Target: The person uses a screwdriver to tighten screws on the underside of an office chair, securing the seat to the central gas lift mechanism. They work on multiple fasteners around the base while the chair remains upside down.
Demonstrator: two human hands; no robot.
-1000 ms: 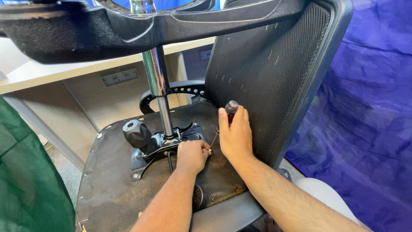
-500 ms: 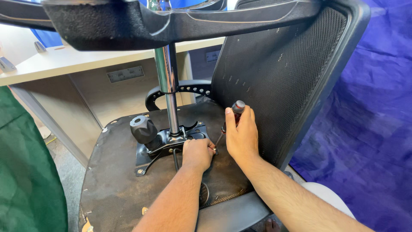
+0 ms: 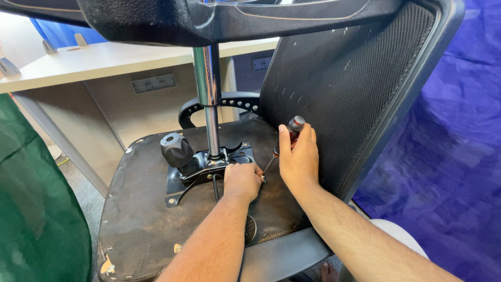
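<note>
An office chair lies upside down, its seat underside (image 3: 151,214) facing me. A black metal mechanism plate (image 3: 201,169) with a round knob (image 3: 176,150) and a chrome gas cylinder (image 3: 209,99) is bolted to it. My right hand (image 3: 299,156) grips a screwdriver (image 3: 292,130) with a dark handle, its shaft angled down toward the plate's right edge. My left hand (image 3: 241,180) rests fisted on the seat beside the plate, right at the screwdriver tip; what it pinches is hidden.
The chair's mesh backrest (image 3: 344,89) rises on the right, and its star base (image 3: 235,18) spans the top. A beige desk (image 3: 104,60) stands behind. Green cloth (image 3: 31,209) is at left, blue cloth (image 3: 459,146) at right. A black armrest (image 3: 224,102) curves behind the cylinder.
The view has shifted slightly, so the chair sits a little further right in frame. Both hands keep the same hold at the plate's right edge.
</note>
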